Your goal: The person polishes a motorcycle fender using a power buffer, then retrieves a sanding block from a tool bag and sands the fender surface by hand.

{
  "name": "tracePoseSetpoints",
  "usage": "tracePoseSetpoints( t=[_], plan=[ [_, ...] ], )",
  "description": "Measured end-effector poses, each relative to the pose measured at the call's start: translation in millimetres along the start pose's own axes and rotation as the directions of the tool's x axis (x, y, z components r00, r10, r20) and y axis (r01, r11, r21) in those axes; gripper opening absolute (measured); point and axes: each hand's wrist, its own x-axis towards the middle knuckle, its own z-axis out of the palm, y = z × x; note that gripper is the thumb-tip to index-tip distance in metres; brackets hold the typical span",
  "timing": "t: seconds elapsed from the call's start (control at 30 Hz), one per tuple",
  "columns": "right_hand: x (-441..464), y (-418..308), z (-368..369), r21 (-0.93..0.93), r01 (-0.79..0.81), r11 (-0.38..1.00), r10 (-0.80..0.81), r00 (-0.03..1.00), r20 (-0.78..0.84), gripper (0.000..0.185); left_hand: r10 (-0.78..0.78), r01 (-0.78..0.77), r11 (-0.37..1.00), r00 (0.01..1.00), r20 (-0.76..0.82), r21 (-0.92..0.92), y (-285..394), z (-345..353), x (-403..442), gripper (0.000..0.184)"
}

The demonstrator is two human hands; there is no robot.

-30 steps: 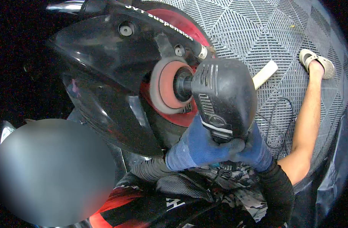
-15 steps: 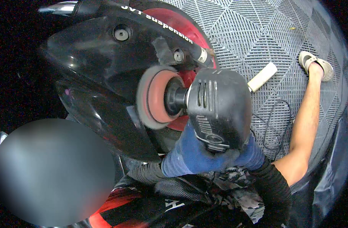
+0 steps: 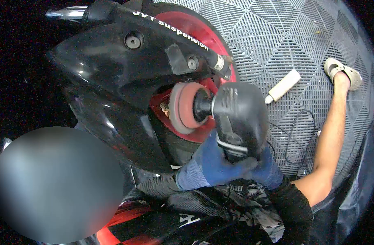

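Both my hands wear blue gloves and hold a black polisher (image 3: 242, 114). My left hand (image 3: 213, 165) is wrapped round the lower left of its body. On the right side my right hand (image 3: 269, 169) grips it too, its fingers mostly hidden by the tool. The orange and grey round pad (image 3: 187, 106) faces left, in front of the red wheel (image 3: 183, 24). To the pad's left is a glossy black motorcycle panel (image 3: 109, 61); a gap shows between them in this view. A grey shock tube (image 3: 179, 30) with "JVT suspension" lettering crosses above the pad.
A white bottle (image 3: 283, 85) lies on the grey grid floor (image 3: 252, 41). The black cord (image 3: 293, 143) loops near my bare leg (image 3: 330, 134), which ends in a beige clog (image 3: 344, 73). A blurred round patch (image 3: 56, 183) covers the lower left.
The polisher has shifted right and turned slightly, drawing the pad off the panel's edge and toward the wheel. The pad looks less smeared. My hands moved with it; the whole view shifted slightly.
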Motion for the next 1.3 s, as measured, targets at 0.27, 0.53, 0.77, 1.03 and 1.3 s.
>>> tracePoseSetpoints(
  t=[0.27,0.53,0.77,1.03,1.3],
  plan=[
    [1,2,-3,-0.003,0.024,1.0,-0.024,1.0,0.013,0.105,0.202,-0.197,0.966,0.979,-0.016,0.169,4,-4,1,0.089],
    [4,-10,6,-0.128,0.069,0.989,-0.079,0.994,-0.072,0.106,0.249,-0.248,0.968,0.963,-0.1,0.026,3,1,0,0.085],
    [-9,-18,17,0.245,-0.045,0.968,0.062,0.996,-0.059,0.076,-0.044,0.044,0.998,0.999,0.008,-0.042,5,3,11,0.076],
    [-8,-9,25,-0.02,0.173,0.985,-0.174,0.975,-0.139,0.071,0.047,-0.043,0.997,0.997,0.063,-0.062,-1,-4,0,0.085],
    [1,-32,27,-0.187,0.332,0.924,-0.347,0.936,-0.053,0.069,0.112,-0.113,0.986,0.994,-0.012,-0.126,-2,-9,-10,0.084]
  ],
)
